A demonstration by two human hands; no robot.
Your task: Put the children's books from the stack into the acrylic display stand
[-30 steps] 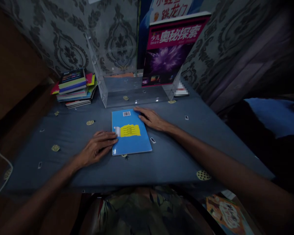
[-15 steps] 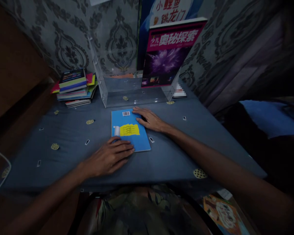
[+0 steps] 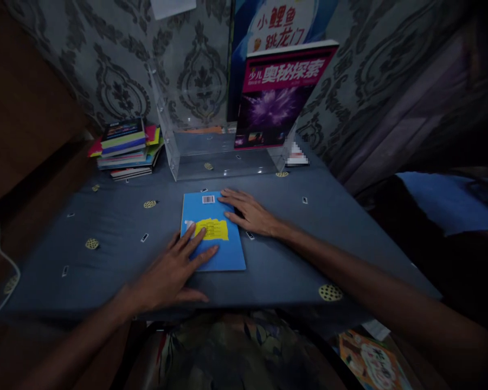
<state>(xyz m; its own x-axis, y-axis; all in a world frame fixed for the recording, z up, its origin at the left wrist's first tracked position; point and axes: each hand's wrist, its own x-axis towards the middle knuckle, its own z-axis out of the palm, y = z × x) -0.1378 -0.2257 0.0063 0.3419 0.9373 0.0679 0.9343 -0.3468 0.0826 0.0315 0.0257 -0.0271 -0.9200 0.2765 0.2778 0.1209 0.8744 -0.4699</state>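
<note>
A blue book [image 3: 223,254] with a barcode and a yellow text patch lies flat on the cloth-covered table [image 3: 122,271]. My left hand [image 3: 171,271] is spread over the book's lower left side, fingers on the cover and thumb off its near edge. Fingertips of my right hand [image 3: 252,212] lie on the upper right of the cover, the palm beyond the book's right edge. Behind it stands a clear acrylic rack [image 3: 223,169], with a purple and magenta book [image 3: 272,108] leaning upright in its right part.
A stack of books [image 3: 124,149] sits at the back left. A larger blue picture book [image 3: 280,24] stands against the patterned wall behind the rack. A white cable [image 3: 4,257] runs along the left edge. Below the table at right is another colourful book [image 3: 372,360].
The blue book has slid a little toward me. My left hand has spread its fingers further onto the cover, and my right hand has come slightly nearer with the book.
</note>
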